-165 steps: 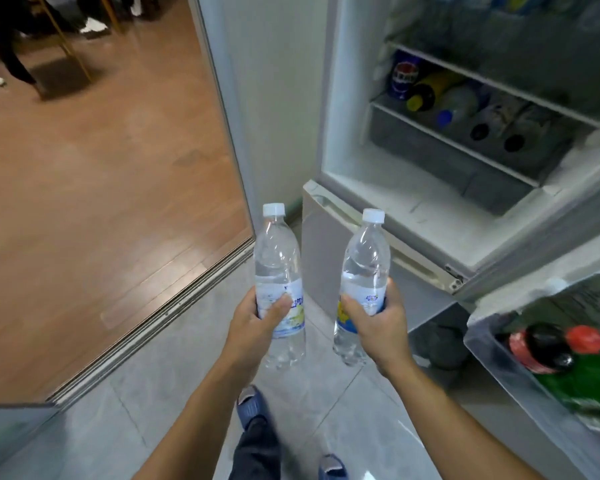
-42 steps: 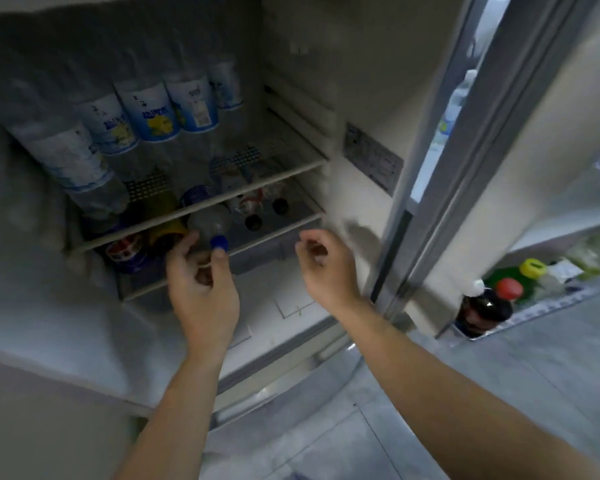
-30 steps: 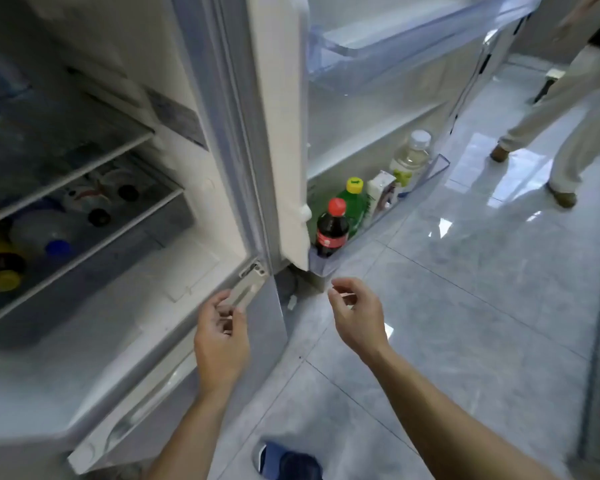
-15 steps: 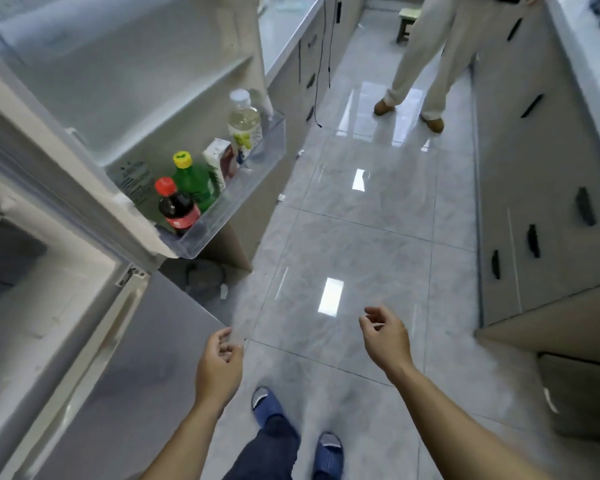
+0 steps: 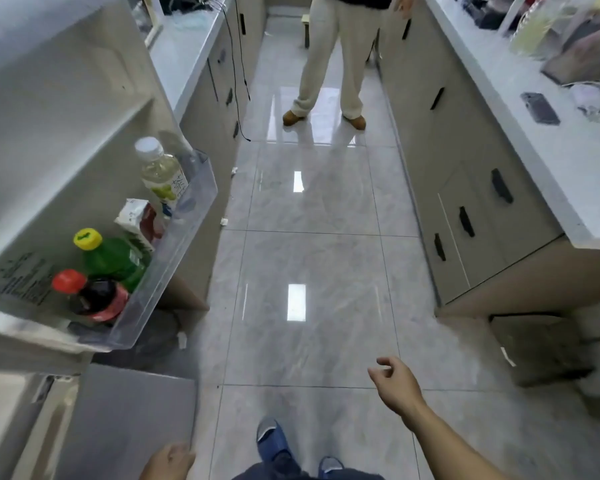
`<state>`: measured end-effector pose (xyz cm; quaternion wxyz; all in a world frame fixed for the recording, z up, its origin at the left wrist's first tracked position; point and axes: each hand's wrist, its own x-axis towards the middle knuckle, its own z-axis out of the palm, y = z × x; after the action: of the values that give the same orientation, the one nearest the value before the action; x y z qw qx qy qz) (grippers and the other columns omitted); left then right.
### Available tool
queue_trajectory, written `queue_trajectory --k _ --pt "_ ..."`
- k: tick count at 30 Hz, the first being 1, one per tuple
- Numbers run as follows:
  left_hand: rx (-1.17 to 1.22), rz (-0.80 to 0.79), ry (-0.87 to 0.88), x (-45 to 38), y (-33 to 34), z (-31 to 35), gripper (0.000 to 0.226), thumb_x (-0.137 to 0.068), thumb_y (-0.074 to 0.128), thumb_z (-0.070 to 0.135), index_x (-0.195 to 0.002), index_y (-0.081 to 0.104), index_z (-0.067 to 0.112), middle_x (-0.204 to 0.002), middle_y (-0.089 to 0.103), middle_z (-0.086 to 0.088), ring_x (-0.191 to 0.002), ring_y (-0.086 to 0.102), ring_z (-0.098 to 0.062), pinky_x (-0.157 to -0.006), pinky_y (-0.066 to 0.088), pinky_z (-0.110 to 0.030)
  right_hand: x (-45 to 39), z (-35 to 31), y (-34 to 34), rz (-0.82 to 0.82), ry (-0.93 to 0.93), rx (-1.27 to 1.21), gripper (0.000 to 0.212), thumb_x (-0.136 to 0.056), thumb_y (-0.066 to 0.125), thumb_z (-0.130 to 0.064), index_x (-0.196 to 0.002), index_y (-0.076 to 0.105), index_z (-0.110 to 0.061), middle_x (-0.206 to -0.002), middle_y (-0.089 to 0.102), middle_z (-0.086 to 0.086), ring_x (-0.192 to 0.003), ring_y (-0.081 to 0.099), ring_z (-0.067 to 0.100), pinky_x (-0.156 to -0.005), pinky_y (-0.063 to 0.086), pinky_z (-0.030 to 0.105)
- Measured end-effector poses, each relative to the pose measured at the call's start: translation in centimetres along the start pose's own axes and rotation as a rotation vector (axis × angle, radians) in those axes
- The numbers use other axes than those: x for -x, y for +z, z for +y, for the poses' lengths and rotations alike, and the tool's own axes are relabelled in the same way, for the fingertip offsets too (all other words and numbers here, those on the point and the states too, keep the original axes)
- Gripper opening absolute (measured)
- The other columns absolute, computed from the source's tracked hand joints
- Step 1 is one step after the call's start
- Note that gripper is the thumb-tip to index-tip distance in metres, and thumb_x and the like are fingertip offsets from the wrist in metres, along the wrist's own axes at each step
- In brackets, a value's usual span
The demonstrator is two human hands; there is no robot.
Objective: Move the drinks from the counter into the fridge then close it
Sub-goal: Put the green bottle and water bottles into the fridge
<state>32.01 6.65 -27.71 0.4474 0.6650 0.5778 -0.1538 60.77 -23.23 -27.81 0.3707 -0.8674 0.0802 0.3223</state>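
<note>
Hands hold nothing, the right hand loosely curled over the floor and the left hand half cut off, while the fridge door stands open, bottles in its shelf.

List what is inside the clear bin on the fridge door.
The door bin holds a red-capped dark soda bottle, a green bottle, a small carton and a white-capped pale drink bottle. Their bases are hidden behind one another.
</note>
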Motion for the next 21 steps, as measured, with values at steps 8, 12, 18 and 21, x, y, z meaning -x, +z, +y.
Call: queue_trajectory --k 8,12,18,21 --pt "-0.008 -0.072 0.015 -6.0 0.4 5.8 0.015 -0.091 0.067 0.020 -0.102 0.066 0.010 -0.098 0.069 -0.020 -0.077 0.064 -0.029 -0.069 0.052 -0.035 0.6 5.3 -1.2 0.095 0.233 0.013 0.034 -0.090 0.066 -0.028 -0.120 0.061 -0.013 -0.099 0.065 0.001 -0.090 0.062 0.019 -0.082 0.050 0.034" --pt "0.053 -0.112 0.098 -8.5 2.0 11.4 0.020 -0.092 0.064 0.022 -0.111 0.062 0.014 -0.090 0.065 -0.010 -0.075 0.060 -0.026 -0.071 0.051 -0.034 0.1 6.7 -2.4 0.128 0.319 0.033 0.033 -0.088 0.069 -0.026 -0.117 0.062 -0.012 -0.104 0.067 0.010 -0.093 0.064 0.027 -0.088 0.056 0.043" --pt "0.097 -0.118 0.142 -10.9 4.3 19.1 0.015 -0.095 0.062 0.020 -0.109 0.060 0.016 -0.089 0.065 -0.012 -0.075 0.060 -0.024 -0.068 0.051 -0.032 -4.8 8.0 -5.1 0.110 0.379 0.072 0.032 -0.085 0.071 -0.026 -0.112 0.065 -0.009 -0.093 0.066 0.007 -0.086 0.064 0.024 -0.088 0.056 0.046" --pt "0.101 -0.067 0.114 -11.5 5.3 21.4 0.014 -0.096 0.062 0.019 -0.109 0.060 0.015 -0.091 0.065 -0.012 -0.074 0.060 -0.023 -0.063 0.050 -0.029 -9.0 7.3 -7.1 0.078 0.398 0.105 0.034 -0.085 0.073 -0.028 -0.112 0.065 -0.010 -0.095 0.067 0.007 -0.088 0.065 0.025 -0.088 0.056 0.048"
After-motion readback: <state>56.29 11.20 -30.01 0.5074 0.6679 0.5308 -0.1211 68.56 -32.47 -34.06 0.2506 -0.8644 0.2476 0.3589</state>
